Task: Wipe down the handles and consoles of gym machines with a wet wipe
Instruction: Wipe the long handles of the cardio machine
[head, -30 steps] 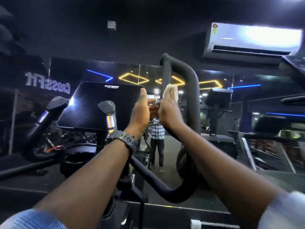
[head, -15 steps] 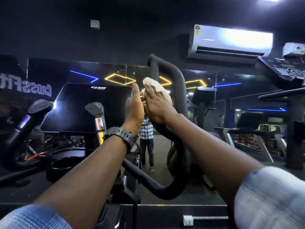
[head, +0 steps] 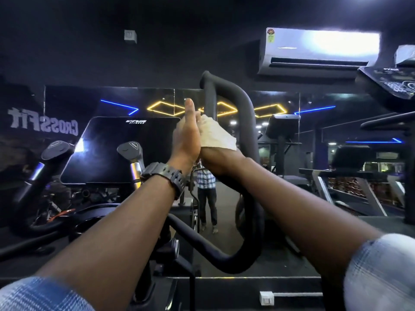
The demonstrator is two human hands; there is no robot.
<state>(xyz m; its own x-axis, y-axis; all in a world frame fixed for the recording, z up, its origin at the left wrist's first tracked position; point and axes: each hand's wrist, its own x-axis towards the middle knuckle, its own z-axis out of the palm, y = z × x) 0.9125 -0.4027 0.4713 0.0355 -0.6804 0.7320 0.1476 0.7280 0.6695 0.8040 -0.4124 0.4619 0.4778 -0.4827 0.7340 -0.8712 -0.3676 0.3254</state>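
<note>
Floor: dark, matte, mostly in shadow; we read it best in the wall mirror at centre frame, where it shows grey.

Standing on it:
- exercise machine, lower centre, its black frame rising out of the shadow. We cannot make out its feet.
- treadmill, right of frame, deck running low, pale side rails slanting down to the floor.
- a person reflected in the mirror, centre frame, both shoes flat on the floor.

Lower left too dark to read.
</note>
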